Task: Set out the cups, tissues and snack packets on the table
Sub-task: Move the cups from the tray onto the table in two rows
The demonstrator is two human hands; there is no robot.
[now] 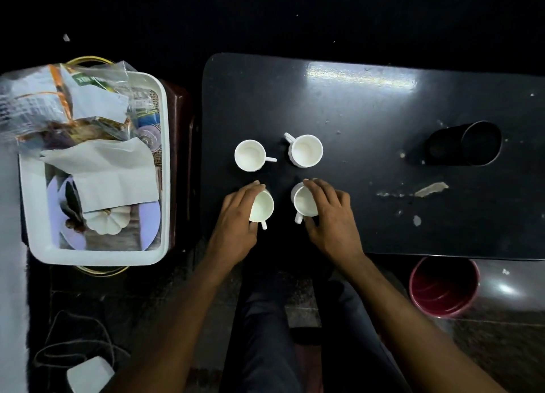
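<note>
Several white handled cups stand upright on the black table (368,112). The two far ones, a cup (250,155) on the left and a cup (306,150) on the right, stand free. My left hand (236,218) grips the near left cup (262,206). My right hand (330,212) grips the near right cup (303,201). To the left, a white tray (165,156) holds white tissues (115,177) and clear snack packets (67,103).
A black cylindrical container (469,143) lies on its side on the table's right part, near scraps of debris (430,189). A red bucket (443,286) stands on the floor under the near table edge. My legs are below the table's front edge.
</note>
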